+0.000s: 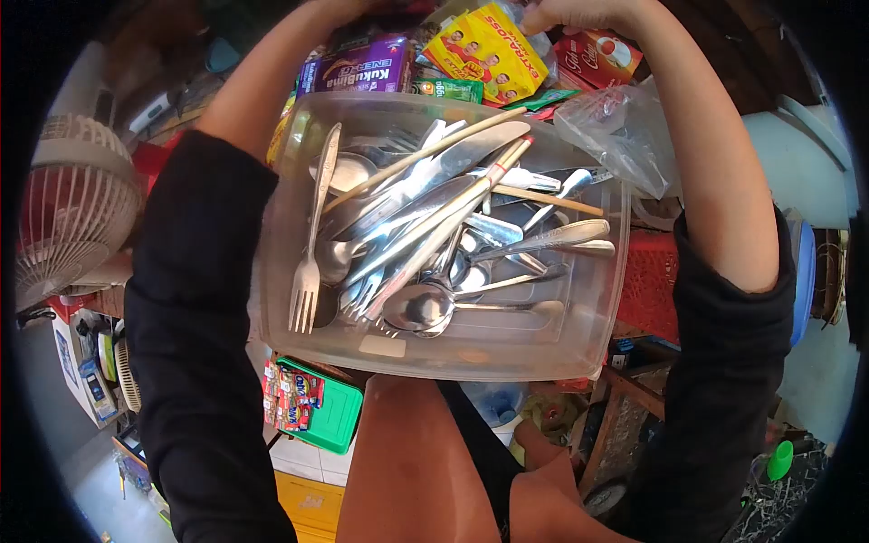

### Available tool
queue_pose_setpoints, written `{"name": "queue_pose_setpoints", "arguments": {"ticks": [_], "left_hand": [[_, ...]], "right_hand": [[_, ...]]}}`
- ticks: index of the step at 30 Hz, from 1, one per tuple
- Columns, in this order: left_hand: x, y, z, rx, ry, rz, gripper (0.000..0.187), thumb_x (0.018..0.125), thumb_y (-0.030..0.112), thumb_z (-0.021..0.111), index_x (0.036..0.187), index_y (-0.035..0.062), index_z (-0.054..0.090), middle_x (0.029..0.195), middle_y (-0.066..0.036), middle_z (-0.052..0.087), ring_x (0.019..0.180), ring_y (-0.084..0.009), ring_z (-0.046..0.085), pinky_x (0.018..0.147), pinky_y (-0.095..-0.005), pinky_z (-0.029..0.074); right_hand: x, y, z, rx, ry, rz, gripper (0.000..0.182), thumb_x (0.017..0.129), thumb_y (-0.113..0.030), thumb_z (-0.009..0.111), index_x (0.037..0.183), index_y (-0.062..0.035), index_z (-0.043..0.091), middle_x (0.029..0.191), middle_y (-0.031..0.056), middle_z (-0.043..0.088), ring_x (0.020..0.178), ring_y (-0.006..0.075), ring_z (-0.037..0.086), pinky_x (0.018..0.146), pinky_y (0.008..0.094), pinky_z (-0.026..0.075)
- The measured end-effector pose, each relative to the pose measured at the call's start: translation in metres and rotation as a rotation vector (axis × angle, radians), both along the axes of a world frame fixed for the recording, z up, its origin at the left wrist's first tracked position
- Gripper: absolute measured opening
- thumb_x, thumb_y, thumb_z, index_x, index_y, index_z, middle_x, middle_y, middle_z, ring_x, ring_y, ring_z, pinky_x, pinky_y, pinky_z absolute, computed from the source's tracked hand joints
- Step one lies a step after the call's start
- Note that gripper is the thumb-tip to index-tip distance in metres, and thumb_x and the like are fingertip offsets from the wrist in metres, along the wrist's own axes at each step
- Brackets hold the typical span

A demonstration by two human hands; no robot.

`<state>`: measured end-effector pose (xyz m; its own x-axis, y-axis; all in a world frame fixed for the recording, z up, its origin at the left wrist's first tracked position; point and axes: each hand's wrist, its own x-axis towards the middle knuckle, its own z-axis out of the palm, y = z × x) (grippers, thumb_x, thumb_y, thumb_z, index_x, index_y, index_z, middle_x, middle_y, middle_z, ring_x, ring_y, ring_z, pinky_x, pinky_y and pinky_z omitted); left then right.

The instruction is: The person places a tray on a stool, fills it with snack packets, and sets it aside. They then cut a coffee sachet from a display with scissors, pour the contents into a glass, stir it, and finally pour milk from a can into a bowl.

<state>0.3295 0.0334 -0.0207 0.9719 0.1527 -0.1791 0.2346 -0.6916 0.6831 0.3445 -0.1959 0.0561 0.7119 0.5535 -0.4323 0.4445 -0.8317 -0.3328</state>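
A clear plastic bin (425, 360) holds a heap of forks, spoons, knives and wooden chopsticks. One fork (312, 244) leans along its left side; a spoon (418, 306) lies near the front. Beyond the bin, my right hand (575, 13) is partly cut off by the top edge, its fingers closed beside the yellow packet (493, 52) and clear plastic. What they hold is hidden. Only a bit of my left hand (348, 7) shows at the top edge, above the purple box (362, 65); its fingers are out of sight.
A red packet (597, 56) and a clear plastic bag (620, 136) lie at the bin's far right. A fan (72, 208) stands at the left. Below the bin are a green tray (335, 416) with sachets, a yellow crate (303, 507) and my legs. Red material (647, 276) is at the right.
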Motion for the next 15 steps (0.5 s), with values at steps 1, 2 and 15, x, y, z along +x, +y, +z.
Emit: {"name": "queue_pose_setpoints", "arguments": {"ticks": [1,2,15], "left_hand": [[-0.004,-0.003,0.006,0.377,-0.07,0.108,0.047,0.079,0.048,0.059,0.085,0.0021,0.069,0.086,-0.009,0.067,0.071,-0.0223,0.063,0.059,-0.0324,0.046],[-0.003,0.0,0.003,0.378,-0.07,0.105,0.047,0.079,0.048,0.059,0.085,0.0021,0.069,0.086,-0.009,0.067,0.071,-0.0223,0.063,0.059,-0.0324,0.046],[-0.017,0.085,-0.044,-0.482,-0.412,0.111,0.027,0.085,0.016,0.056,0.105,-0.0012,0.057,0.108,-0.008,0.059,0.1,-0.0158,0.056,0.086,-0.029,0.044]], "right_hand": [[0.0,-0.001,-0.005,0.014,-0.042,-0.026,0.06,0.065,-0.026,0.07,0.115,0.0012,0.05,0.102,0.014,0.059,0.089,0.0233,0.056,0.077,0.0323,0.045],[0.0,-0.001,-0.008,0.028,-0.083,-0.052,0.06,0.064,-0.026,0.07,0.115,0.0007,0.05,0.101,0.0137,0.06,0.089,0.023,0.056,0.077,0.0326,0.045],[-0.072,0.01,0.018,-0.348,-0.341,0.189,0.022,0.071,-0.019,0.061,0.081,0.0006,0.066,0.08,0.0192,0.064,0.074,0.0299,0.064,0.068,0.0374,0.049]]}}
